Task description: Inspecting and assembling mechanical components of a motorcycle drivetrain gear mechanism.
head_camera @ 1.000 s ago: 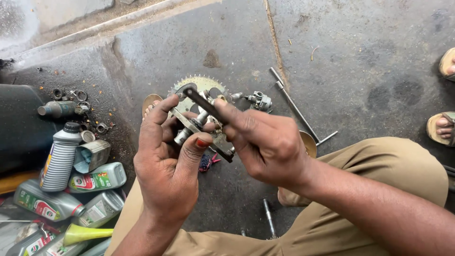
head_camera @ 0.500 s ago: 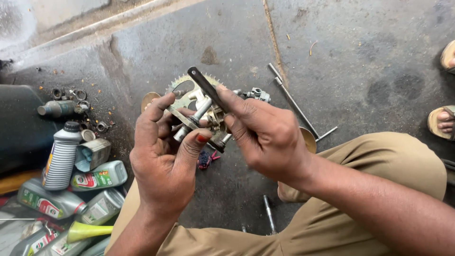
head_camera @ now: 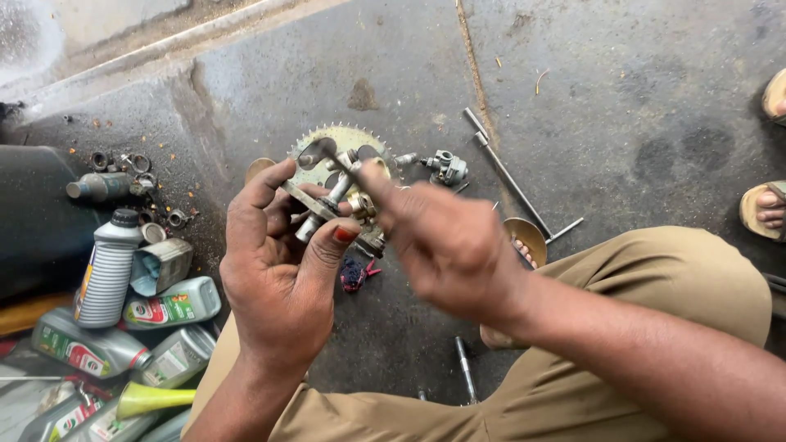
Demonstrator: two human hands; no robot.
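Left hand [head_camera: 274, 270] holds the small silver metal fitting with a flat bar and brass end [head_camera: 327, 205] in front of the chest, fingers curled, thumb pinching it. Right hand [head_camera: 442, 245], blurred, grips a dark slim hand tool [head_camera: 315, 151], fingers closed round the handle. Since half a second ago the tool tip has swung leftward over the toothed steel sprocket [head_camera: 344, 147] on the grey concrete floor [head_camera: 622, 98]; looks like levering or tapping at the fitting.

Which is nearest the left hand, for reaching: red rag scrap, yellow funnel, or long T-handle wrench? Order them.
From the left hand:
1. Red rag scrap, just right of it on the floor.
2. Yellow funnel, lower left among the oil bottles.
3. Long T-handle wrench, far right.
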